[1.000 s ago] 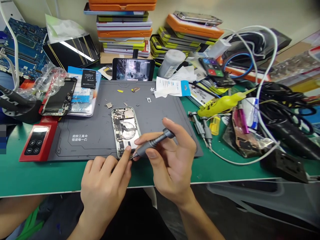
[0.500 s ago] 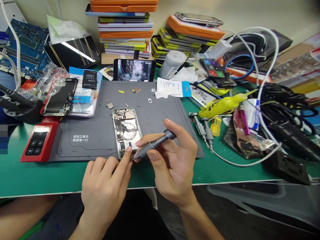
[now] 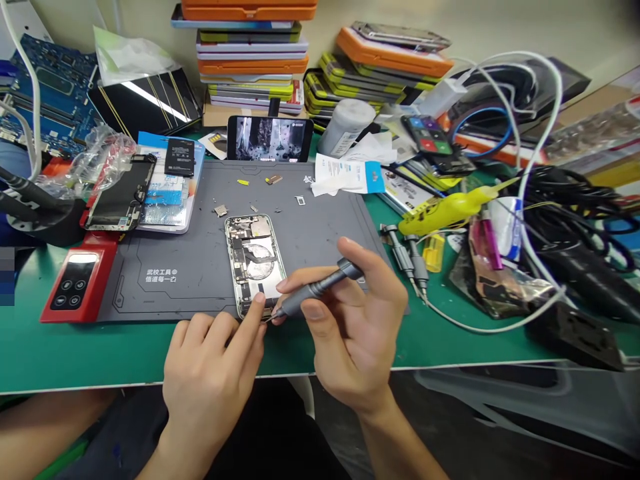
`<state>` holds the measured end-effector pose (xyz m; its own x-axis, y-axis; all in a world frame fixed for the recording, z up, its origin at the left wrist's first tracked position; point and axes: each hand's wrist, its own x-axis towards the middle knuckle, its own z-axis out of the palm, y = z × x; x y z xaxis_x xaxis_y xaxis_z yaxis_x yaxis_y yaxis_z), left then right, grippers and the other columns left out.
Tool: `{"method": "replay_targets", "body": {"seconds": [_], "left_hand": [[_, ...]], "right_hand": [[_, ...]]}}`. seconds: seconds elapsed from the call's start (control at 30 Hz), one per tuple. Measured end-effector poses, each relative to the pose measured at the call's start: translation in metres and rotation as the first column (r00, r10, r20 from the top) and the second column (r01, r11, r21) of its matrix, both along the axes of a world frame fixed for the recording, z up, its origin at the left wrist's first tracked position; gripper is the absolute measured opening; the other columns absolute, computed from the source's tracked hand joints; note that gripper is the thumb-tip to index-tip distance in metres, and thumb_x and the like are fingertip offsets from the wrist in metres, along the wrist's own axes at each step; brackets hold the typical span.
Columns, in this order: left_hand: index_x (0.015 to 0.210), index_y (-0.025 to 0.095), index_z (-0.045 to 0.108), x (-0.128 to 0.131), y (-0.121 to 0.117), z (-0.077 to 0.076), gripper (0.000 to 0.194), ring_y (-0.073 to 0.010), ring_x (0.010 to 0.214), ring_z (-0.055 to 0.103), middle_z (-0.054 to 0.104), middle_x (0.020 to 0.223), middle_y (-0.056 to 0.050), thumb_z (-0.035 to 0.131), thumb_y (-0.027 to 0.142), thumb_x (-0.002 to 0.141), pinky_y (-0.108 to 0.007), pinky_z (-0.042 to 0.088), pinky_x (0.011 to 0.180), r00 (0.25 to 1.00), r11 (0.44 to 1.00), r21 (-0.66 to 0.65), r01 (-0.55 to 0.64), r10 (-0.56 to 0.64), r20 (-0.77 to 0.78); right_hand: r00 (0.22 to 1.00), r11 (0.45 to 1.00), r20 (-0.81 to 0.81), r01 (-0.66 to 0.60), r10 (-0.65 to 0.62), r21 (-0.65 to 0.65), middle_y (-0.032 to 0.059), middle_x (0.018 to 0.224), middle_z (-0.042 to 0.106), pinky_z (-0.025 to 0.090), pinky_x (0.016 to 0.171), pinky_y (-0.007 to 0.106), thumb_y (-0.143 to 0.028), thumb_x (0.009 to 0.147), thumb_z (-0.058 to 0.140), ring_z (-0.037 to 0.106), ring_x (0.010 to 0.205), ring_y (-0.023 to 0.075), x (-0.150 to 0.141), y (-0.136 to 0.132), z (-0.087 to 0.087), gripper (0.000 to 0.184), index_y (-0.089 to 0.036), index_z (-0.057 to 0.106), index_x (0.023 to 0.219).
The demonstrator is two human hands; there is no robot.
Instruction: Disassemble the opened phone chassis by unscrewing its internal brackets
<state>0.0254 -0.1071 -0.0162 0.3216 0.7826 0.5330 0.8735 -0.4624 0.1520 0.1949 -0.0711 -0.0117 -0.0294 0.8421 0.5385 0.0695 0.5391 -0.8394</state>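
An opened phone body [image 3: 254, 259] with its insides showing lies on a grey work mat [image 3: 200, 267]. My right hand [image 3: 350, 327] is closed round a grey screwdriver [image 3: 315, 290], whose tip sits at the phone's lower right corner. My left hand [image 3: 210, 373] is curled, and its forefinger presses on the phone's bottom edge next to the tip. Several small loose parts [image 3: 219, 211] lie on the mat above the phone.
A detached screen [image 3: 117, 193] and a red device [image 3: 75, 283] lie left. A propped phone [image 3: 269, 139] plays video at the back, with stacked cases [image 3: 250, 67] behind. Yellow tool [image 3: 445, 210], spare screwdrivers [image 3: 407, 257] and tangled cables [image 3: 550, 200] crowd the right.
The screwdriver's top end and my right hand have drifted slightly right. The tip stays at the phone's lower corner, and my left hand has hardly moved.
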Motion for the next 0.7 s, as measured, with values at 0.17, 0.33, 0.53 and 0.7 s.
{"method": "replay_targets", "body": {"seconds": [0.17, 0.33, 0.53, 0.7], "left_hand": [[0.139, 0.015, 0.072, 0.0001, 0.0003, -0.0011, 0.034, -0.0208, 0.072, 0.044, 0.058, 0.072, 0.001, 0.069, 0.019, 0.105, -0.038, 0.03, 0.067, 1.0, 1.0, -0.009, 0.002, -0.002, -0.001], [0.14, 0.016, 0.071, 0.0001, -0.0007, -0.0013, 0.035, -0.0207, 0.072, 0.043, 0.059, 0.072, 0.001, 0.07, 0.021, 0.105, -0.038, 0.03, 0.068, 1.0, 1.0, -0.012, -0.006, 0.005, -0.006], [0.139, 0.015, 0.071, 0.0003, -0.0009, -0.0011, 0.035, -0.0205, 0.071, 0.043, 0.058, 0.071, 0.001, 0.07, 0.023, 0.106, -0.038, 0.031, 0.068, 1.0, 1.0, -0.002, -0.006, 0.006, 0.0], [0.139, 0.015, 0.072, 0.0008, -0.0004, -0.0022, 0.036, -0.0201, 0.07, 0.043, 0.059, 0.071, 0.001, 0.072, 0.029, 0.105, -0.037, 0.03, 0.067, 1.0, 1.0, 0.002, -0.013, 0.013, -0.003]], "right_hand": [[0.999, 0.999, -0.031, -0.037, 0.036, -0.013, 0.0062, 0.112, 0.072, 0.071, 0.069, 0.039, -0.013, 0.108, 0.054, 0.077, 0.093, 0.0211, 0.0004, -0.0003, -0.0001, 0.056, -0.036, 0.042, 0.158], [0.999, 0.999, -0.018, -0.028, 0.028, -0.018, 0.0063, 0.111, 0.073, 0.072, 0.074, 0.042, -0.014, 0.108, 0.055, 0.077, 0.094, 0.0222, 0.0003, -0.0003, -0.0011, 0.055, -0.036, 0.043, 0.158], [0.999, 0.999, -0.028, -0.043, 0.042, -0.024, 0.0064, 0.112, 0.073, 0.071, 0.07, 0.039, -0.014, 0.109, 0.054, 0.077, 0.091, 0.0208, -0.0003, -0.0008, -0.0011, 0.055, -0.037, 0.043, 0.158], [1.0, 1.0, 0.017, -0.006, 0.006, 0.016, 0.0058, 0.108, 0.073, 0.071, 0.066, 0.034, -0.014, 0.109, 0.054, 0.077, 0.086, 0.0189, -0.0003, 0.0012, 0.0022, 0.053, -0.034, 0.043, 0.158]]}}
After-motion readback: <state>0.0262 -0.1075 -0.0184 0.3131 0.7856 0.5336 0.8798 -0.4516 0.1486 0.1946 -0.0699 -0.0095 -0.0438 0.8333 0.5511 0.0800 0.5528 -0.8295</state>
